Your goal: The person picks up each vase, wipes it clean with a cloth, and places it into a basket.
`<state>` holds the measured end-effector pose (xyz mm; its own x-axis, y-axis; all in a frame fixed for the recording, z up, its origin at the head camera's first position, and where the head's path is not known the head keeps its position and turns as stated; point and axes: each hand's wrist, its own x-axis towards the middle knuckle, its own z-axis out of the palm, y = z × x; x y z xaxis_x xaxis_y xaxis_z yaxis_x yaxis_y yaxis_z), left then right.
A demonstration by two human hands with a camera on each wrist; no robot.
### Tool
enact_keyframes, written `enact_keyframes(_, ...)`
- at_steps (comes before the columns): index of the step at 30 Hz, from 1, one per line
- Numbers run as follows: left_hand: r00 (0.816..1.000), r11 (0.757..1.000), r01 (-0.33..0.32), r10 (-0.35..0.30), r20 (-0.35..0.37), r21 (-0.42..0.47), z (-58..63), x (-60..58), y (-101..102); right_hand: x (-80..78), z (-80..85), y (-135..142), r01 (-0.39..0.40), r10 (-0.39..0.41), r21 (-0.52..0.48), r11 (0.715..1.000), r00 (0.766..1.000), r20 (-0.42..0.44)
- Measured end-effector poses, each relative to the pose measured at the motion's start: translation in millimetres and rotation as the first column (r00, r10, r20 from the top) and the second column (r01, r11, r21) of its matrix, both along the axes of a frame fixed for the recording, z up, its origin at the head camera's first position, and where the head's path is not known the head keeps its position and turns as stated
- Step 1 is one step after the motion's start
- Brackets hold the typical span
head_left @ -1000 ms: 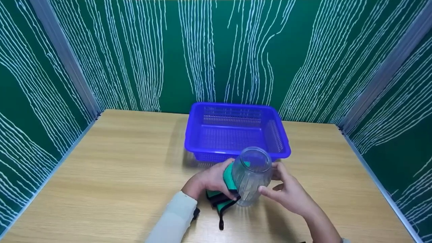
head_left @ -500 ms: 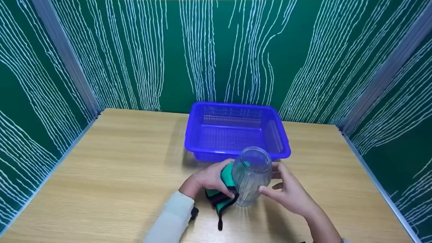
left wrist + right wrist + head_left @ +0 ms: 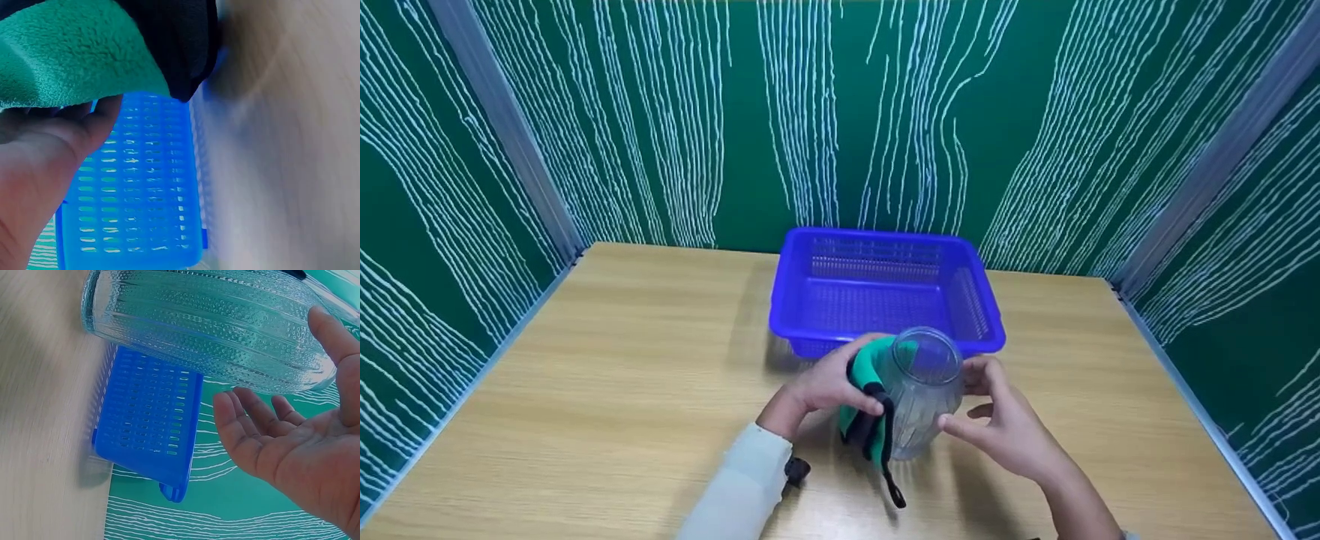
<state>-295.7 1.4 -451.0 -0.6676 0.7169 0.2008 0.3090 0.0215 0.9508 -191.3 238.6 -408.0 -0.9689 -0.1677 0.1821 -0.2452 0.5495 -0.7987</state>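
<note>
A clear ribbed glass vase (image 3: 919,405) stands upright in front of the basket, its base low at the table. My left hand (image 3: 829,382) grips a green cloth (image 3: 870,367) with black edging against the vase's left side. The cloth's black loop hangs down in front. In the left wrist view, the cloth (image 3: 84,56) covers most of the left fingertips. My right hand (image 3: 997,420) holds the vase from the right, thumb in front and fingers toward the back. The right wrist view shows the right thumb over the dotted glass (image 3: 214,332).
Just behind the hands, a blue-purple plastic basket (image 3: 885,339) with slotted sides sits on the wooden table (image 3: 622,375). A small black object (image 3: 797,471) shows beside the left sleeve. Green walls (image 3: 870,112) with white wavy lines enclose the table at the back and sides.
My left hand has shifted slightly up and drawn the cloth farther round the vase, so its hanging loop swung to the right. The vase and right hand have barely moved.
</note>
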Motion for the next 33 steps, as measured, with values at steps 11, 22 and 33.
enact_keyframes(11, 1.000, 1.000, -0.028, 0.028, 0.000, 0.007, 18.4, 7.5, 4, -1.5, -5.2, 5, -0.035, 0.035, 0.006, 0.999, 0.998, -0.049)
enact_keyframes(22, 0.999, 0.999, -0.035, 0.036, -0.007, 0.023, 28.8, 6.9, 9, -0.7, -3.8, 3, -0.038, 0.038, -0.013, 0.999, 0.999, -0.029)
enact_keyframes(33, 1.000, 0.998, -0.023, 0.023, -0.005, 0.055, 51.9, 18.6, 11, -0.5, -2.2, 3, -0.037, 0.037, -0.018, 0.999, 0.999, -0.003)
